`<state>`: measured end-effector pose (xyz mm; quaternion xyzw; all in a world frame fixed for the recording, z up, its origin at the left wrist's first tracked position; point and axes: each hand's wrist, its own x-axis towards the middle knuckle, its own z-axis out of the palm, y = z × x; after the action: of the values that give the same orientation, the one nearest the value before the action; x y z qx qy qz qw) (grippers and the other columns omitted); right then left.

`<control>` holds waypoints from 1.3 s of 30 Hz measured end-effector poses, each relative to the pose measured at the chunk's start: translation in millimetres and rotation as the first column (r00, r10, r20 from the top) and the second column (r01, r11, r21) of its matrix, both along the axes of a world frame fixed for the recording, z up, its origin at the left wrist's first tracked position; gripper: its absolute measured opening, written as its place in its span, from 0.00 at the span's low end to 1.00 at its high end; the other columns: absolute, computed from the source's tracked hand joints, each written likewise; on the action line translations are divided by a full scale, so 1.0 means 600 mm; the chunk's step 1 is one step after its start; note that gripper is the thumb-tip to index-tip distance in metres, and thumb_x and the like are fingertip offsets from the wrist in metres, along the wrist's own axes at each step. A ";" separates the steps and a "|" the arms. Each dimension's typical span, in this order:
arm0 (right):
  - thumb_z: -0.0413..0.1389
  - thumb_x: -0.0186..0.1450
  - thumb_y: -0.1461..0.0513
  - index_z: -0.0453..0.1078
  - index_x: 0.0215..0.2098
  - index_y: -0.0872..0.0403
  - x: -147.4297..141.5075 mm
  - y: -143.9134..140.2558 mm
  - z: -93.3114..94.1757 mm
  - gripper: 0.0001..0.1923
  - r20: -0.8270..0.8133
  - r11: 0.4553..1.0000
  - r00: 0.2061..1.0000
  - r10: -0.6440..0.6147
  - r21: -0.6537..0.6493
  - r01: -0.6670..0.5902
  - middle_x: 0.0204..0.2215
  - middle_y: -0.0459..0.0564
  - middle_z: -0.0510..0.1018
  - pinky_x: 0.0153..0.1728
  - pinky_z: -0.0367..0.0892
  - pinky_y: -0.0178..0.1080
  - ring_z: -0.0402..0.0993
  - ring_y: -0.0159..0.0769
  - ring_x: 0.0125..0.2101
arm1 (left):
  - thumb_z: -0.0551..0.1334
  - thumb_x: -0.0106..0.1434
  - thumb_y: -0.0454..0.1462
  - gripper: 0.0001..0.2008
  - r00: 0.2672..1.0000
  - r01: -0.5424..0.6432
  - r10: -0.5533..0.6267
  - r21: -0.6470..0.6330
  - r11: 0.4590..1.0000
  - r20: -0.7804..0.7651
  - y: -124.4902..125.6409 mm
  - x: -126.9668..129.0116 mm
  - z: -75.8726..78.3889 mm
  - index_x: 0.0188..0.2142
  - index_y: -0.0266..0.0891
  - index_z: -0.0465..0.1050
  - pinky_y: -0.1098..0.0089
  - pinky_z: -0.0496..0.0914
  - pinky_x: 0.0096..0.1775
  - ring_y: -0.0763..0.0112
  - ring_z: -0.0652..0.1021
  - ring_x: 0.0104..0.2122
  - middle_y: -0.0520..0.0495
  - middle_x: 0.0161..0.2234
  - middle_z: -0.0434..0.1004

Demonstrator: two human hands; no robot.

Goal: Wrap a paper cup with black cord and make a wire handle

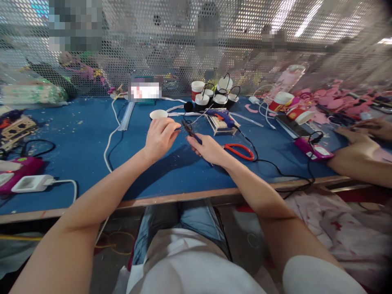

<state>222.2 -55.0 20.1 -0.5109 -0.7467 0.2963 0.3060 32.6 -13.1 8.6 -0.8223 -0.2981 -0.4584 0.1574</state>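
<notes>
Head view shows your right hand (208,149) clenched around dark pliers (190,130) over the blue table (153,171), near its middle. Your left hand (159,139) pinches something at the pliers' tip, too small to identify. Red-handled scissors (240,151) lie just right; a glue gun (222,116) rests farther back.

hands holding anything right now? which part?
Right hand grips small dark pliers by the blue handles. Left hand fingers pinch something thin at the pliers' tip; too small to identify.
</notes>
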 end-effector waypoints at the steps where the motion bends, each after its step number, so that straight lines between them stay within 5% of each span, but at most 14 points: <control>1: 0.43 0.65 0.48 0.65 0.32 0.56 0.000 -0.001 0.001 0.21 -0.012 1.000 1.000 0.010 -0.016 -0.010 0.21 0.46 0.70 0.23 0.60 0.32 0.65 0.27 0.20 | 0.57 0.62 0.39 0.07 1.000 -0.009 0.009 0.031 0.999 -0.026 0.003 -0.004 0.001 0.37 0.41 0.70 0.62 0.63 0.40 0.63 0.72 0.38 0.43 0.35 0.74; 7: 0.43 0.65 0.48 0.65 0.33 0.57 -0.002 -0.007 0.007 0.21 -0.035 0.998 0.999 0.023 -0.062 -0.025 0.21 0.46 0.69 0.23 0.60 0.31 0.65 0.26 0.19 | 0.58 0.61 0.40 0.06 0.997 0.056 -0.056 0.007 0.998 -0.053 0.009 -0.016 0.007 0.33 0.42 0.71 0.60 0.62 0.40 0.65 0.72 0.36 0.45 0.33 0.75; 11: 0.44 0.65 0.50 0.65 0.32 0.56 -0.004 -0.004 0.002 0.19 0.036 1.000 0.999 -0.017 0.011 0.017 0.20 0.46 0.70 0.24 0.59 0.32 0.65 0.28 0.20 | 0.60 0.58 0.42 0.10 0.959 0.174 -0.080 -0.340 0.924 0.274 -0.004 0.006 0.009 0.26 0.39 0.70 0.63 0.65 0.37 0.68 0.72 0.31 0.46 0.28 0.73; 12: 0.44 0.65 0.50 0.66 0.33 0.56 -0.004 -0.002 0.001 0.19 0.061 0.999 0.998 -0.033 0.040 0.030 0.20 0.46 0.70 0.24 0.59 0.33 0.65 0.28 0.20 | 0.61 0.57 0.43 0.10 0.914 0.253 -0.034 -0.501 0.828 0.405 -0.008 0.013 0.010 0.26 0.38 0.70 0.65 0.66 0.33 0.70 0.71 0.27 0.47 0.25 0.72; 14: 0.44 0.65 0.51 0.67 0.37 0.56 -0.004 0.001 -0.003 0.18 0.104 0.995 0.993 -0.057 0.092 0.047 0.22 0.47 0.72 0.26 0.59 0.33 0.66 0.30 0.21 | 0.62 0.54 0.44 0.14 0.798 0.491 0.077 -0.720 0.491 0.597 -0.015 0.025 0.013 0.22 0.38 0.65 0.68 0.65 0.27 0.74 0.68 0.21 0.50 0.20 0.67; 16: 0.45 0.65 0.51 0.67 0.40 0.56 -0.002 0.003 -0.004 0.18 0.122 0.991 0.990 -0.066 0.123 0.051 0.23 0.48 0.73 0.27 0.60 0.34 0.67 0.31 0.22 | 0.64 0.52 0.45 0.15 0.727 0.643 0.156 -0.743 0.186 0.669 -0.019 0.032 0.017 0.20 0.38 0.63 0.69 0.66 0.26 0.76 0.66 0.19 0.52 0.18 0.64; 17: 0.44 0.65 0.51 0.67 0.40 0.56 -0.002 0.004 -0.005 0.18 0.122 0.991 0.990 -0.067 0.127 0.052 0.23 0.48 0.73 0.27 0.60 0.34 0.67 0.31 0.23 | 0.64 0.52 0.45 0.15 0.714 0.669 0.165 -0.733 0.128 0.680 -0.020 0.032 0.019 0.21 0.38 0.62 0.69 0.66 0.26 0.77 0.66 0.18 0.53 0.18 0.63; 19: 0.43 0.65 0.50 0.67 0.38 0.56 0.000 0.004 -0.004 0.19 0.113 0.992 0.991 -0.065 0.116 0.052 0.23 0.48 0.72 0.26 0.60 0.34 0.67 0.31 0.22 | 0.63 0.53 0.45 0.14 0.748 0.617 0.101 -0.743 0.259 0.656 -0.021 0.030 0.019 0.25 0.38 0.65 0.69 0.65 0.27 0.76 0.67 0.20 0.52 0.19 0.64; 23: 0.42 0.66 0.49 0.66 0.36 0.56 0.002 0.005 -0.005 0.20 0.072 0.997 0.996 -0.051 0.067 0.047 0.22 0.47 0.71 0.24 0.59 0.33 0.66 0.29 0.20 | 0.63 0.54 0.43 0.13 0.954 0.183 -0.050 -0.442 0.878 0.295 -0.017 0.017 0.008 0.35 0.39 0.68 0.69 0.66 0.34 0.71 0.70 0.28 0.49 0.28 0.71; 26: 0.42 0.65 0.48 0.64 0.31 0.55 0.000 0.005 -0.006 0.20 0.036 0.999 0.999 -0.027 0.046 0.026 0.21 0.46 0.70 0.23 0.59 0.32 0.65 0.28 0.20 | 0.58 0.60 0.40 0.07 1.000 0.015 -0.015 -0.112 0.994 0.005 -0.006 0.005 0.000 0.33 0.39 0.69 0.66 0.65 0.37 0.67 0.72 0.32 0.45 0.30 0.73; 31: 0.43 0.65 0.48 0.62 0.28 0.55 -0.004 -0.001 0.000 0.20 -0.002 1.000 1.000 -0.018 0.019 0.018 0.20 0.45 0.69 0.23 0.59 0.32 0.65 0.28 0.19 | 0.55 0.62 0.38 0.08 0.995 0.006 -0.003 0.030 1.000 -0.098 0.003 -0.006 0.001 0.30 0.38 0.70 0.65 0.65 0.37 0.66 0.72 0.32 0.44 0.29 0.74; 35: 0.43 0.65 0.49 0.63 0.29 0.55 -0.006 -0.005 0.004 0.20 -0.003 1.000 1.000 -0.022 0.012 0.022 0.20 0.46 0.69 0.23 0.59 0.32 0.65 0.28 0.20 | 0.58 0.60 0.40 0.09 0.983 0.100 -0.051 -0.285 0.953 0.176 -0.007 0.004 0.009 0.28 0.38 0.71 0.66 0.66 0.36 0.69 0.72 0.30 0.46 0.28 0.74; 37: 0.43 0.65 0.49 0.64 0.31 0.56 -0.007 -0.005 0.003 0.20 0.013 0.999 1.000 -0.027 0.032 0.027 0.20 0.46 0.70 0.24 0.59 0.32 0.65 0.29 0.20 | 0.61 0.57 0.41 0.08 0.902 0.266 0.009 -0.571 0.777 0.432 -0.012 0.013 0.015 0.26 0.38 0.70 0.68 0.66 0.31 0.72 0.71 0.25 0.49 0.23 0.72; 39: 0.43 0.65 0.50 0.66 0.34 0.56 -0.007 -0.003 0.000 0.19 0.048 0.997 0.998 -0.042 0.059 0.039 0.21 0.46 0.71 0.24 0.59 0.33 0.65 0.29 0.21 | 0.64 0.53 0.39 0.10 0.774 0.528 0.107 -0.729 0.435 0.624 -0.013 0.017 0.023 0.21 0.37 0.66 0.69 0.66 0.26 0.75 0.69 0.20 0.52 0.18 0.68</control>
<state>218.1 -56.9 20.1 -0.5239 -0.7518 0.2556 0.3082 43.1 -20.7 22.4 -0.6278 -0.4100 -0.4830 -0.4522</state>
